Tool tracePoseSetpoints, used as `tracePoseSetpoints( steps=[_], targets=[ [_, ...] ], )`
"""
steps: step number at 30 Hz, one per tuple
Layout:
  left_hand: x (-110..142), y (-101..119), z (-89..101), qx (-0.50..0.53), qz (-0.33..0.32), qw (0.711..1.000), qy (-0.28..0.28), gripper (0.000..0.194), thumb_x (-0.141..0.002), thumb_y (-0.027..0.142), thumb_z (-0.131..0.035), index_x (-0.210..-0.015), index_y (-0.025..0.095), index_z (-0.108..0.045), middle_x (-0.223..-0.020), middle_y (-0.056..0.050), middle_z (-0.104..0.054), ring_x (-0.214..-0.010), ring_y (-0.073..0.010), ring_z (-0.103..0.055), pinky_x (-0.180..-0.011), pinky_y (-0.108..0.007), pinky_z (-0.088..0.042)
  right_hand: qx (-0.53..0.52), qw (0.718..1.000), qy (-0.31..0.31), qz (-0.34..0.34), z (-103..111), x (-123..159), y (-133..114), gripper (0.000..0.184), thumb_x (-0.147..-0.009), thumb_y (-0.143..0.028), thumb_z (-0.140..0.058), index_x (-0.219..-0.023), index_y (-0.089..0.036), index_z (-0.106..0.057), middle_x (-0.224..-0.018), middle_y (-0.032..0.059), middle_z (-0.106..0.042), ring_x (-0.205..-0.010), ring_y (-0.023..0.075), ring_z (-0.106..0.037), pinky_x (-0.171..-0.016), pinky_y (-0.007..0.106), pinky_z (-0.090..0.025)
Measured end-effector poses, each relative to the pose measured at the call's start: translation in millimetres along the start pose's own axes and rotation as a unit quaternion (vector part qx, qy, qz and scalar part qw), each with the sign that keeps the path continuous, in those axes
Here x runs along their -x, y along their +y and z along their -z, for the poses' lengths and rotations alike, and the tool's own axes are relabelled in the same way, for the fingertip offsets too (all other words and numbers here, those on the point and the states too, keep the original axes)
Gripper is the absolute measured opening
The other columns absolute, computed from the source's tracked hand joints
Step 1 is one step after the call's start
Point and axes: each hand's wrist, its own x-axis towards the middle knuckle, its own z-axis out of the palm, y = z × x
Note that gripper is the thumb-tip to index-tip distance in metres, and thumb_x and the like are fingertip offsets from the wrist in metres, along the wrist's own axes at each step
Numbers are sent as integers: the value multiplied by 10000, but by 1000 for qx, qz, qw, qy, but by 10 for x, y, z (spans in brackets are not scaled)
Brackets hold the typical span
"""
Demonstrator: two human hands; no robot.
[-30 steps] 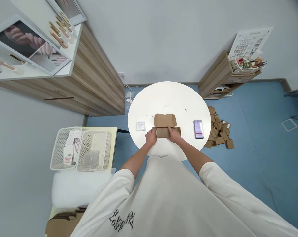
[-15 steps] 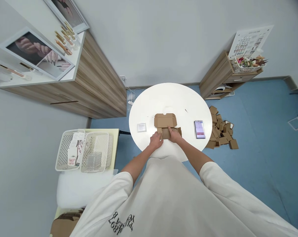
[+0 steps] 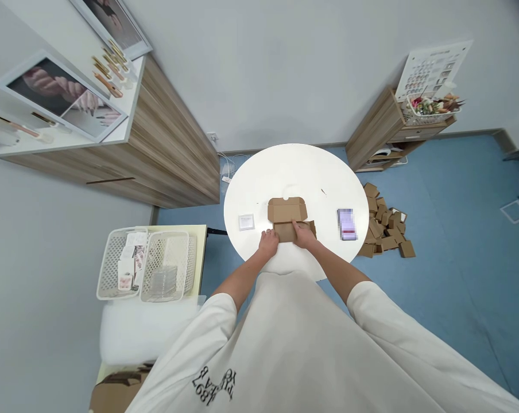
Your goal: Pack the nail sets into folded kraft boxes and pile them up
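A brown cardboard box [image 3: 287, 213] lies on the round white table [image 3: 259, 178] in front of me, its lid panel opened flat toward the far side. My left hand [image 3: 268, 243] is closed at the near left end of the box, fingertips against its side wall. On the right, my right hand [image 3: 303, 234] grips the near part, with a finger reaching over the inside. A side flap sticks out past the right hand. The palms hide the box's near corners.
On the table are a small clear case [image 3: 246, 222] at left and a phone-like purple-screened item [image 3: 347, 224] at right. Folded brown boxes [image 3: 384, 226] are heaped on the floor. White baskets [image 3: 165, 267] stand at left beside a wooden cabinet [image 3: 173, 137].
The left end flap, upright before, now looks folded in or against the wall. My left hand has shifted slightly left; my right hand stays on the box.
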Motion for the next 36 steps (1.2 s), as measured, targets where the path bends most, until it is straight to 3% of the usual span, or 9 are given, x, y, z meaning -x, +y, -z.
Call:
tracePoseSetpoints(
  steps=[7, 12, 17, 21, 24, 27, 32, 36],
  targets=[
    [-2, 3, 41, 0, 11, 1000, -3, 404, -884, 107, -517, -1281, 142, -581, -1318, -197, -543, -1202, -324, -460, -977, -440, -345, -5, 1000, 1, -2, -22, -27, 14, 1119, -880, -299, -661, -1605, -207, 186, -1421, 175, -546, -1170, 309, -596, -930, 361, -437],
    [-19, 32, 134, 40, 16, 999, 32, 649, -894, 170, -548, -1510, 220, -349, -1635, -157, -235, -1310, -333, -408, -1020, -449, -355, -7, 1000, 6, -3, -10, -9, -2, 1119, -868, -312, -680, -1613, -192, 146, -1432, 192, -535, -1205, 317, -579, -947, 361, -434],
    [-152, 44, 169, 58, 32, 998, -13, 811, -905, 212, -572, -1599, 270, -157, -1651, -166, -200, -1274, -342, -484, -1020, -467, -375, -8, 1000, 11, -1, 4, 21, -18, 1097, -866, -329, -667, -1617, -187, 119, -1446, 192, -520, -1224, 320, -559, -974, 374, -427],
    [-205, 17, 177, 44, 29, 999, -10, 853, -882, 208, -609, -1604, 246, -157, -1597, -187, -293, -1233, -345, -520, -994, -453, -391, -10, 999, 49, 9, -59, 162, 14, 984, -897, -313, -601, -1627, -181, 44, -1474, 191, -472, -1299, 326, -469, -1035, 404, -382],
    [-227, 4, 182, 37, 22, 999, -14, 876, -849, 207, -656, -1594, 209, -194, -1534, -201, -368, -1208, -345, -530, -974, -439, -396, 3, 989, 144, 20, -163, 368, 106, 864, -913, -256, -522, -1629, -210, -41, -1555, 162, -354, -1388, 313, -340, -1107, 421, -309],
    [-248, 6, 177, 35, 16, 999, -14, 875, -826, 186, -677, -1580, 181, -231, -1510, -208, -382, -1204, -340, -527, -973, -428, -396, 12, 976, 212, -41, -241, 549, 241, 885, -883, -249, -539, -1626, -239, -58, -1616, 150, -236, -1428, 338, -261, -1135, 468, -258],
    [-259, 16, 174, 41, 14, 999, -9, 834, -838, 183, -670, -1566, 191, -264, -1504, -203, -388, -1219, -335, -519, -986, -430, -388, 5, 979, 169, -117, -196, 537, 410, 870, -875, -231, -542, -1619, -247, -92, -1631, 189, -173, -1376, 378, -334, -1067, 503, -330],
    [-270, 33, 180, 36, 23, 999, -13, 824, -838, 190, -686, -1558, 200, -286, -1504, -202, -390, -1224, -339, -518, -986, -433, -387, -22, 983, 143, -117, -121, 347, 414, 704, -907, -247, -539, -1567, -272, -298, -1605, 158, -230, -1312, 341, -428, -1014, 440, -403]
  ],
)
